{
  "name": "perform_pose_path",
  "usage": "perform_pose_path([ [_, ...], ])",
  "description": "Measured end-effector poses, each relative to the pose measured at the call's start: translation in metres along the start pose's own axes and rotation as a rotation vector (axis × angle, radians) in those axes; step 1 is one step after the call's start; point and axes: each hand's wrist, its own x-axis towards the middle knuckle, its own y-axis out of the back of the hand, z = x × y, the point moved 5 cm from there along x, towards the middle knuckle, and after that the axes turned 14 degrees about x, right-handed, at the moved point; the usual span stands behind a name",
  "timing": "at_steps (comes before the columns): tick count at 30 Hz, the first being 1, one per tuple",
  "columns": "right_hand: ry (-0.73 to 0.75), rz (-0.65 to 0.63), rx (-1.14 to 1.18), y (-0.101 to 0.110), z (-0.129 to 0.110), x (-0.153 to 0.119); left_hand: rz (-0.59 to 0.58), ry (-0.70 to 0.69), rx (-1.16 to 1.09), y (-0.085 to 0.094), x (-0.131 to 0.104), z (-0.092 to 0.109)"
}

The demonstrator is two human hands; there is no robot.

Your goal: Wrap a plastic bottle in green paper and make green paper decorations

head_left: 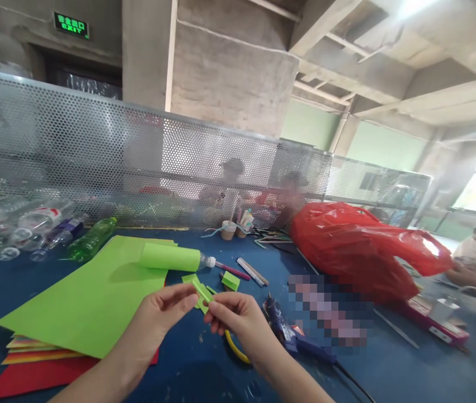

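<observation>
A narrow folded strip of light green paper [202, 291] is pinched between the fingertips of both hands above the blue table. My left hand [166, 308] grips its left end, thumb against forefinger. At the other end, my right hand [238, 316] closes thumb and fingers on it. Just behind lie green paper scraps [189, 278] and a small folded green piece [231, 281]. A clear bottle wrapped in green paper [170, 257] rests on its side on a stack of coloured sheets [95, 296]. A curved yellow handle [236, 348] shows partly beneath my right hand.
A blue glue gun [279, 324] with a black cord lies right of my hand. Pens [251, 272] and cups of sticks [228, 229] stand or lie behind. Plastic bottles [36, 224] line the left, a red bag [350, 246] the right. Another person's hand [468, 277] is far right.
</observation>
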Motion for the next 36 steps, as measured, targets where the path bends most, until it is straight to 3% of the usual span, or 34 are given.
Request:
perform_pose_path([
  [4, -0.018, -0.049, 0.028, -0.002, 0.007, 0.001, 0.018, 0.106, -0.149, -0.007, -0.01, -0.003],
  [9, -0.019, -0.059, 0.053, -0.002, 0.012, 0.001, 0.044, 0.129, -0.187, -0.008, -0.013, -0.001],
  [13, -0.032, -0.081, 0.063, -0.005, 0.012, -0.001, 0.03, 0.083, -0.114, -0.008, -0.011, 0.0],
  [18, -0.029, -0.095, 0.042, -0.007, 0.009, -0.003, 0.107, -0.009, -0.039, 0.001, -0.008, 0.003],
  [26, -0.005, -0.025, 0.094, -0.001, 0.013, 0.003, 0.121, -0.008, 0.021, 0.01, -0.007, 0.006],
  [36, 0.103, 0.04, 0.026, 0.005, 0.01, 0.002, 0.187, 0.032, -0.073, 0.004, -0.012, 0.005],
])
